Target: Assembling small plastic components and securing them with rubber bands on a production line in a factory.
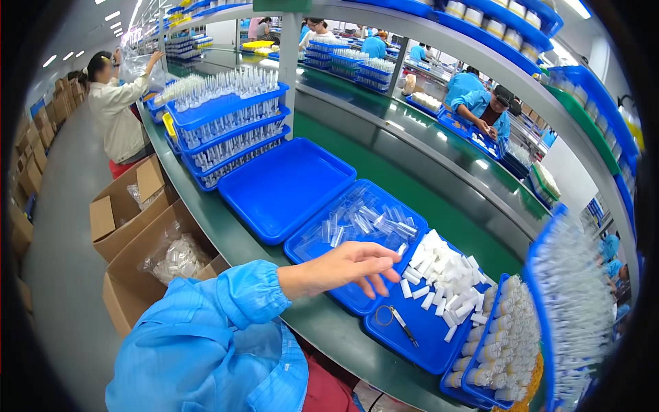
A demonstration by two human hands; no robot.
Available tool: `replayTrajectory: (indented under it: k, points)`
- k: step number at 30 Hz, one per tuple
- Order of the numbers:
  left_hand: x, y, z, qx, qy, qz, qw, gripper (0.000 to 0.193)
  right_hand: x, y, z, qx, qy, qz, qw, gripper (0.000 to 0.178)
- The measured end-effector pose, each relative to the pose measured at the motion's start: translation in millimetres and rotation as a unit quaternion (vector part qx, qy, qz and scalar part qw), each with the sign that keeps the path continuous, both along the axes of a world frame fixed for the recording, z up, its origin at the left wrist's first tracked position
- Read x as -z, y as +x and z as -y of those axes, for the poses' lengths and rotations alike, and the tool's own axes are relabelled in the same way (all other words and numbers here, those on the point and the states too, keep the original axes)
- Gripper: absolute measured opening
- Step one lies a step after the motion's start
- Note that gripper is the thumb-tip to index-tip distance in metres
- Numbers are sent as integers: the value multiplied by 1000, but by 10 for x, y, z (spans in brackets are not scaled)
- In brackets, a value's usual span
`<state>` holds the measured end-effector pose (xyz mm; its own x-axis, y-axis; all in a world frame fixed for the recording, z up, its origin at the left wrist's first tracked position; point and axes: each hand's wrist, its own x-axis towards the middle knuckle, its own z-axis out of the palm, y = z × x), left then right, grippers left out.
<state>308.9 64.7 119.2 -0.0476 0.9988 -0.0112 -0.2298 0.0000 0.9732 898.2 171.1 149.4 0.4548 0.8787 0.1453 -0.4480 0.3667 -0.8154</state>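
My left hand reaches in from the lower left in a blue sleeve, its fingers loosely spread with nothing visible in them. It hangs over the border between two blue trays. One tray holds clear plastic tubes; the other holds a heap of short white cylinders. A small pen-like tool with a wire loop lies in the second tray. At the right, a blue tray packed with clear, thin parts appears steeply tilted and somewhat blurred. My right hand does not show.
A bare blue tray sits left of the tubes, beside stacked trays of upright clear parts. White-and-yellow capped pieces fill a tray at the right. Open cartons stand left of the bench. Co-workers are farther off.
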Motion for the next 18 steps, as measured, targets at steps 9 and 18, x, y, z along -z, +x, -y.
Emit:
replayTrajectory:
  k: [9,18]
  points:
    - [27,-643,875,-81,14,298,951,73,749,-2450,235,-414,-104,41,903,36]
    - [610,-1316,1842,-195,13,261,946,44,723,-3862,-373,-486,-153,194,838,36]
